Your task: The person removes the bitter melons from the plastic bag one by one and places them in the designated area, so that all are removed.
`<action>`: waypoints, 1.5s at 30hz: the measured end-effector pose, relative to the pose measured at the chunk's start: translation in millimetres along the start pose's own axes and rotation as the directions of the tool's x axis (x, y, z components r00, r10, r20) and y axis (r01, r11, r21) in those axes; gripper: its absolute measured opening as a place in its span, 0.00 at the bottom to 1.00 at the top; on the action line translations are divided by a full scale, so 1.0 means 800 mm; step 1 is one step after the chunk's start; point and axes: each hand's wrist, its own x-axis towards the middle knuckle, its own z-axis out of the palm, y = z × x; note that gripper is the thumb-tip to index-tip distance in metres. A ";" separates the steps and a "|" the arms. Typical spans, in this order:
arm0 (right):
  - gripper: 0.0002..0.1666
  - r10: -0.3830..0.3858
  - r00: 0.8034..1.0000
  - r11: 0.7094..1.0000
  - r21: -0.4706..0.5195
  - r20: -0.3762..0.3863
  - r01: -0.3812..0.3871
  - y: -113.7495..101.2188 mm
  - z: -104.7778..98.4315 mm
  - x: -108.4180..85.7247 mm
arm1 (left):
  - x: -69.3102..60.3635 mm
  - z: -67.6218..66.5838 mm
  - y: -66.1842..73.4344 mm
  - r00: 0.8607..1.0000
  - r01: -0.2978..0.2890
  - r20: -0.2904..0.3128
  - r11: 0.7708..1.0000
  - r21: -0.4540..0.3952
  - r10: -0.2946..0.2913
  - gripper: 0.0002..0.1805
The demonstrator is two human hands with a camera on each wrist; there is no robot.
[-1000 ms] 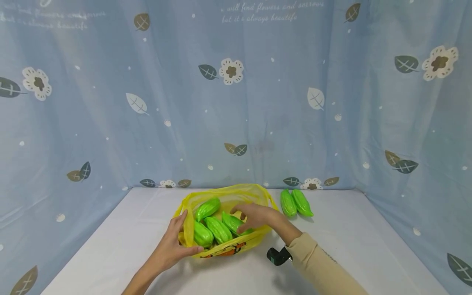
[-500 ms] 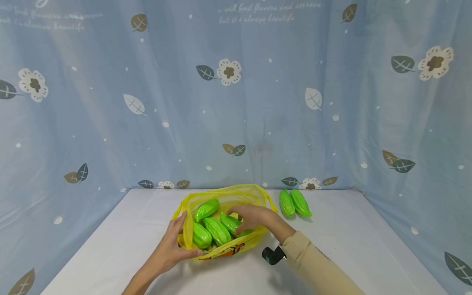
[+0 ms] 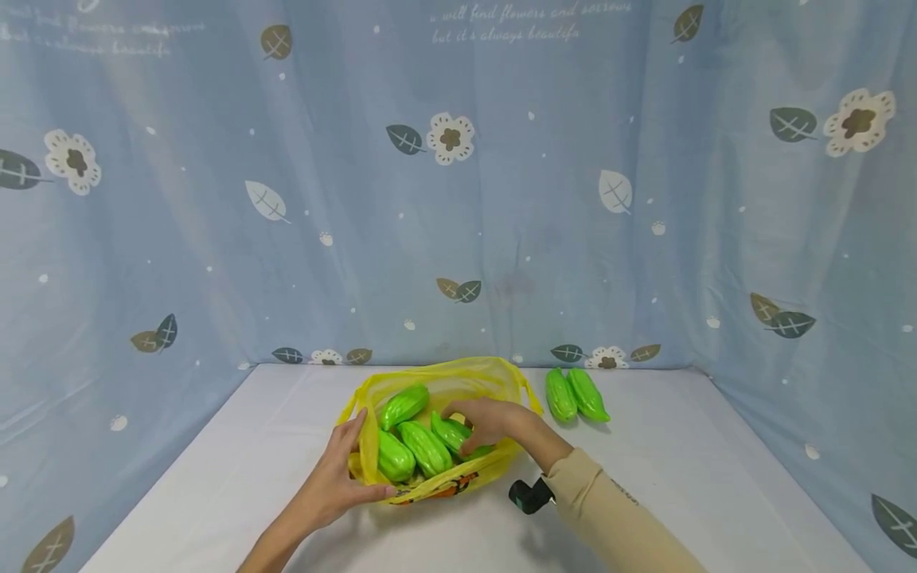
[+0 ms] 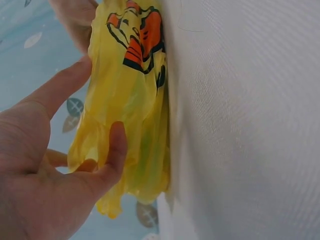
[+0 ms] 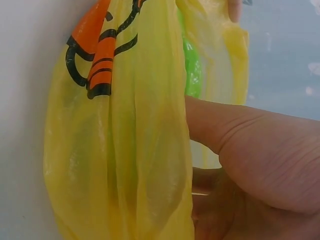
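Observation:
A yellow plastic bag (image 3: 494,382) lies on the white table with its mouth open. Several green ridged gourds (image 3: 424,448) are inside it. My left hand (image 3: 333,477) holds the bag's left side, thumb at the front rim and fingers along the left edge. In the left wrist view the thumb presses the yellow film. My right hand (image 3: 490,426) reaches into the bag, its thumb and fingers curled round the rightmost gourd (image 3: 451,434). The right wrist view shows the thumb going in behind the front film, which hides the fingertips.
Two more green gourds (image 3: 573,395) lie side by side at the back right, outside the bag. A small black device (image 3: 530,496) sits by the right wrist. A blue patterned curtain (image 3: 458,199) stands behind the table (image 3: 688,446) and along both sides.
My right hand has lowered slightly and its fingers have drawn in closer round the rightmost gourd. The left hand and the bag stay about where they were.

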 end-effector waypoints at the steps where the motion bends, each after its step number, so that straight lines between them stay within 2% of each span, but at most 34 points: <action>1: 0.35 0.003 1.000 1.000 -0.004 -0.001 -0.003 0.000 0.000 0.000 | 0.000 0.000 0.000 1.000 0.001 0.003 1.000 0.000 -0.001 0.67; 21: 0.35 -0.022 1.000 1.000 -0.009 -0.011 0.022 0.003 0.003 -0.001 | -0.002 0.005 -0.003 1.000 -0.015 -0.008 1.000 0.019 0.015 0.68; 31: 0.35 -0.031 1.000 0.999 -0.021 0.004 0.031 0.003 -0.008 -0.002 | 0.000 0.004 -0.004 1.000 -0.015 -0.002 1.000 0.018 0.015 0.68; 45: 0.36 0.003 1.000 1.000 -0.018 0.015 -0.003 -0.001 -0.022 -0.012 | 0.001 0.005 -0.004 1.000 -0.025 -0.007 0.999 0.038 0.025 0.68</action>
